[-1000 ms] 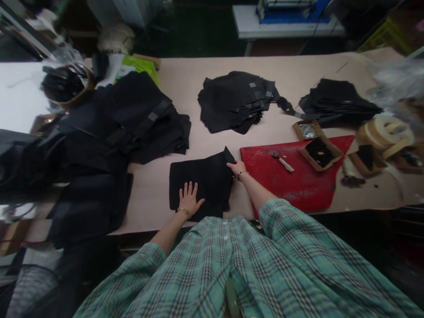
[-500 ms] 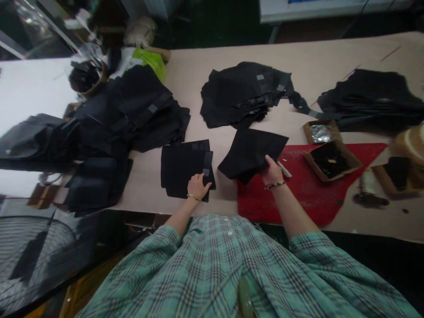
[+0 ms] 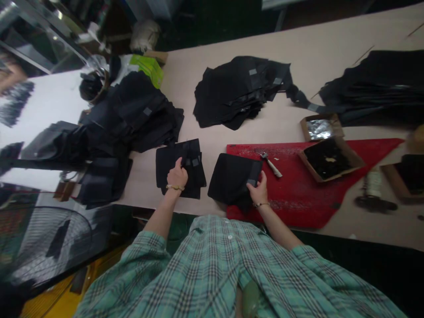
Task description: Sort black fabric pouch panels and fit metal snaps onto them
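My left hand (image 3: 177, 176) rests on a small stack of black fabric pieces (image 3: 164, 161), one finger stretched forward and holding nothing. With its thumb on top, my right hand (image 3: 259, 190) pinches the right edge of a black fabric panel (image 3: 230, 176). A grey patch shows on the panel near that thumb. The panel lies partly over the red mat (image 3: 298, 194) and partly over the pale table. Just beyond my right hand is a small white-handled tool (image 3: 273, 168) with a metal head.
Larger heaps of black fabric (image 3: 228, 92) lie at the back middle, left and far right. On the mat's right side sits a cardboard box (image 3: 326, 159) of dark bits, near a box with silvery contents (image 3: 319, 129). A fan (image 3: 56, 243) stands lower left. Another person's arm (image 3: 11, 75) shows far left.
The black panel in my right hand has come down from a raised, tilted position to lie flat, nearer me. My left hand has shifted left and forward over the small stack.
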`<act>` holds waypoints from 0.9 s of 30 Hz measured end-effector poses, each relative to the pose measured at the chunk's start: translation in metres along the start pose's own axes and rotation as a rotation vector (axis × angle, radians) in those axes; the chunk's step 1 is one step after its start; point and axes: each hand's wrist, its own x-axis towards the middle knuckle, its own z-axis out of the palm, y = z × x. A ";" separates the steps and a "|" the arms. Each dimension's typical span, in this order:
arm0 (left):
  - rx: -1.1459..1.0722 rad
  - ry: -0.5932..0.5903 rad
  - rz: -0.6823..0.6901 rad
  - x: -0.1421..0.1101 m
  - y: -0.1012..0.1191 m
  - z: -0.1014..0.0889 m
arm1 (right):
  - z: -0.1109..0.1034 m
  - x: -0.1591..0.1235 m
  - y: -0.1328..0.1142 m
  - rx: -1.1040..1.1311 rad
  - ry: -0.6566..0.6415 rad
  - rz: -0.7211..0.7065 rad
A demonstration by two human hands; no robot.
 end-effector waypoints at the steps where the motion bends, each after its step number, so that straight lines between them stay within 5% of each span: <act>1: 0.001 -0.050 0.075 -0.012 0.017 -0.002 | 0.005 -0.005 -0.006 -0.033 -0.008 -0.071; 5: -0.129 -0.393 0.497 -0.069 0.087 0.021 | 0.031 -0.016 -0.024 -0.026 -0.121 -0.124; 8: -0.286 -0.565 0.769 -0.075 0.092 0.043 | 0.044 -0.014 -0.022 -0.068 -0.095 0.027; 10: -0.360 -0.443 0.679 -0.051 0.067 0.051 | 0.048 -0.013 -0.017 -0.061 -0.021 0.091; 13: -0.297 -0.128 0.334 0.003 0.013 0.057 | 0.053 -0.017 -0.016 0.093 0.034 0.134; 15: -0.195 -0.046 0.190 0.033 -0.015 0.064 | 0.057 -0.021 -0.021 0.260 0.024 0.144; 20: -0.122 -0.040 0.208 0.058 -0.036 0.082 | 0.059 -0.024 -0.024 0.440 0.125 0.129; 27: -0.039 -0.138 0.271 0.067 -0.036 0.073 | 0.046 -0.027 -0.001 -0.120 0.310 -0.042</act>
